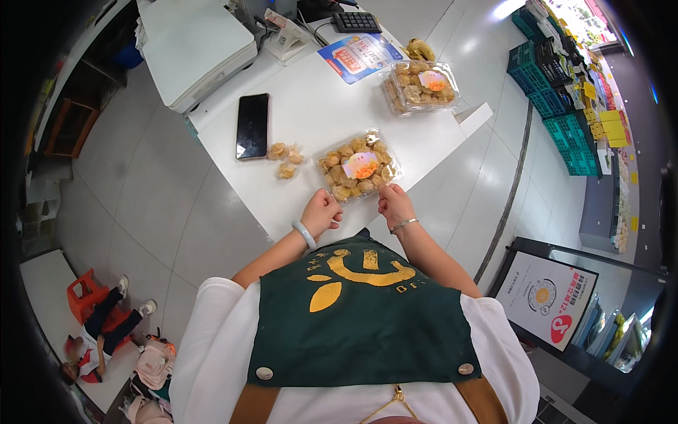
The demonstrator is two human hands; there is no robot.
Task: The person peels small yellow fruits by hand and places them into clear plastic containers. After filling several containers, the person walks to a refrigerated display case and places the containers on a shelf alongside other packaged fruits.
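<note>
A clear plastic clamshell box (333,175) full of husked ground cherries sits at an angle on the white counter (222,169) before me. Its lid is down and bears a printed label (361,165). At the box's near left corner is my left hand (321,213), fingers curled in at the edge and a pale bangle on the wrist. My right hand (396,205) pinches the near right corner; a silver bracelet circles that wrist. Several loose ground cherries (286,169) lie left of the box, beside a dark-screened smartphone (252,126).
Stacked boxes of ground cherries (421,87) stand at the counter's far right, near a yellow-brown item (421,49). Behind are a printed flyer (360,55), a numeric keypad (357,22) and a white machine (201,47). Left below, a person (98,339) sits by a red stool (85,297).
</note>
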